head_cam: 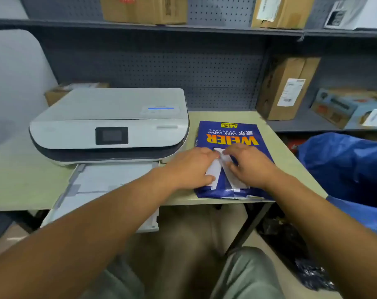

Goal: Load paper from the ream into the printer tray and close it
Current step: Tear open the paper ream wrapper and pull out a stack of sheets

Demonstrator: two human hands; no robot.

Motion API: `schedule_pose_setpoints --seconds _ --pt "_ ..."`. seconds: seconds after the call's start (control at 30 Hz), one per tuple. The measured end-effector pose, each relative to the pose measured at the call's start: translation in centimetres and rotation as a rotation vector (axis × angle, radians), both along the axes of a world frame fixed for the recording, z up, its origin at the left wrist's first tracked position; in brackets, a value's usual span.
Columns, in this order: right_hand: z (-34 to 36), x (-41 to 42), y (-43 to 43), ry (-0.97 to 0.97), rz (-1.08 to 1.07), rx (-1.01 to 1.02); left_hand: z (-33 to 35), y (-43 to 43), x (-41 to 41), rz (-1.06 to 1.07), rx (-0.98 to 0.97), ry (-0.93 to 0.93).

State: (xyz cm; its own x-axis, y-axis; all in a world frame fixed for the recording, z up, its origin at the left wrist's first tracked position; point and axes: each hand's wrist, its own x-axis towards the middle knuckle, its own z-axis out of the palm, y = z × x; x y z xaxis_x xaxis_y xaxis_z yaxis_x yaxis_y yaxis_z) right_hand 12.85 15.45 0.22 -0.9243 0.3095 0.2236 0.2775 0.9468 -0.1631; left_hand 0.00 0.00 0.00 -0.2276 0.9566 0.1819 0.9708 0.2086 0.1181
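A white printer (110,124) sits on the pale table (17,175), its paper tray (92,186) pulled out toward me over the table's front edge. To its right lies a blue ream of copy paper (230,134) with orange lettering. Both hands rest on the ream's near half. My left hand (192,167) and my right hand (248,165) each grip a white flap (214,169) of the opened wrapper, fingertips meeting at the seam. White paper shows in the split between them.
Grey pegboard shelving stands behind, holding cardboard boxes (284,87). A blue plastic bag (345,165) lies right of the table. A small box (56,93) sits behind the printer. My knees are below the table's front edge.
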Motion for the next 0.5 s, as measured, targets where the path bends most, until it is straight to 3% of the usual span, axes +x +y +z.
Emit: schedule_pose_setpoints --seconds 0.23,0.5 --pt "-2.4 0.4 -0.2 -0.074 -0.019 0.105 -2.4 1.8 -0.4 0.013 -0.148 -0.04" --pt "-2.9 0.2 0.1 -0.098 -0.186 -0.076 -2.4 2.2 -0.4 0.023 -0.235 -0.101"
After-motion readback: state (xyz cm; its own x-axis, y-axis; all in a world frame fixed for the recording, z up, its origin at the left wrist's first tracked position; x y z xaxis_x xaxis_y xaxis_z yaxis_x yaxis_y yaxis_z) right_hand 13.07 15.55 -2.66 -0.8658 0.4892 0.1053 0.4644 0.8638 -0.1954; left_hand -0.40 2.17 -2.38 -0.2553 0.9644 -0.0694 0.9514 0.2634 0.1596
